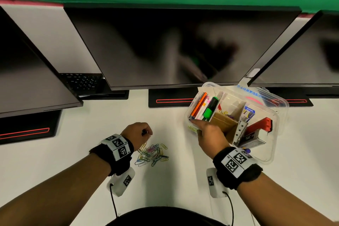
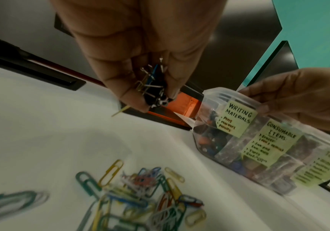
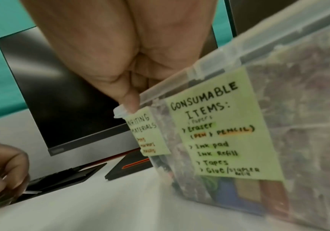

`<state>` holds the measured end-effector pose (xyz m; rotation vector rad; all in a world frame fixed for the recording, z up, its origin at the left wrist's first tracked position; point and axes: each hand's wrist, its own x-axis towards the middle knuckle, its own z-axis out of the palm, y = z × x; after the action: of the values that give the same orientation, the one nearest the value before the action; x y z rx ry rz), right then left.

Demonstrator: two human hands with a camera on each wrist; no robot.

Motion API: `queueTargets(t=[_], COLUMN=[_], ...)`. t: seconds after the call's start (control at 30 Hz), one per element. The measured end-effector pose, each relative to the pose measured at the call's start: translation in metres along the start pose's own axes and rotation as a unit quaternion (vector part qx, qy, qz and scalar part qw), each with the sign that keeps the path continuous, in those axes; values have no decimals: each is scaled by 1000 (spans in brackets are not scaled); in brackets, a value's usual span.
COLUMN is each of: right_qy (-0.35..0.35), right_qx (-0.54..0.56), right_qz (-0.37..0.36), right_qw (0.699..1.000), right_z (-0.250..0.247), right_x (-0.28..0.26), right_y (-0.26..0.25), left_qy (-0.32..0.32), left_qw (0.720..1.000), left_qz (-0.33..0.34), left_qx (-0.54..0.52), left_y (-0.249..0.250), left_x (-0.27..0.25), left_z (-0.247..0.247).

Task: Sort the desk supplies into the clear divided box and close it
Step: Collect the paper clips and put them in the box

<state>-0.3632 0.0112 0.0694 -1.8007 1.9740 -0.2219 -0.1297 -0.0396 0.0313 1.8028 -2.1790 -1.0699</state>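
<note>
With the lid off, clear divided box [image 1: 266,156] sits tilted at the desk's [image 1: 55,167] right side, right hand [image 1: 211,135] gripping its near-left rim.
Left hand [image 1: 136,134] fingers curled tight, pinching a bunch of binder clips [image 2: 152,84] above the loose paper clip pile [image 1: 152,154] near desk centre. Right thumb [image 3: 130,101] presses the rim by the "Writing Materials" label [image 2: 237,118]. Pens [image 1: 199,105], green highlighter [image 1: 209,110], red stapler [image 1: 258,127] already inside.
</note>
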Motion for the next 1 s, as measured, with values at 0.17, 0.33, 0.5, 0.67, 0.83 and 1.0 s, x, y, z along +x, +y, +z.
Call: queueTargets(t=[0.17, 0.33, 0.5, 0.67, 0.83, 1.0], right_qy=[3, -7, -29, -47, -31, 40], right_qx=[2, -8, 14, 42, 44, 4], right_qz=[-8, -60, -113, -132, -207, -195], right_qw=[1000, 998, 993, 989, 977, 980], right_z=[9, 22, 27, 30, 19, 4], right_x=[9, 11, 16, 13, -5, -32], right_y=[-11, -33, -48, -43, -13, 37], left_qy=[41, 84, 122, 116, 76, 31], left_qw=[999, 995, 989, 989, 990, 988], left_qz=[21, 33, 43, 57, 109, 146], left_qx=[-28, -49, -64, -74, -43, 22], left_y=[11, 22, 37, 61, 100, 129], left_x=[5, 9, 16, 25, 36, 47], left_z=[-16, -36, -53, -50, -38, -20])
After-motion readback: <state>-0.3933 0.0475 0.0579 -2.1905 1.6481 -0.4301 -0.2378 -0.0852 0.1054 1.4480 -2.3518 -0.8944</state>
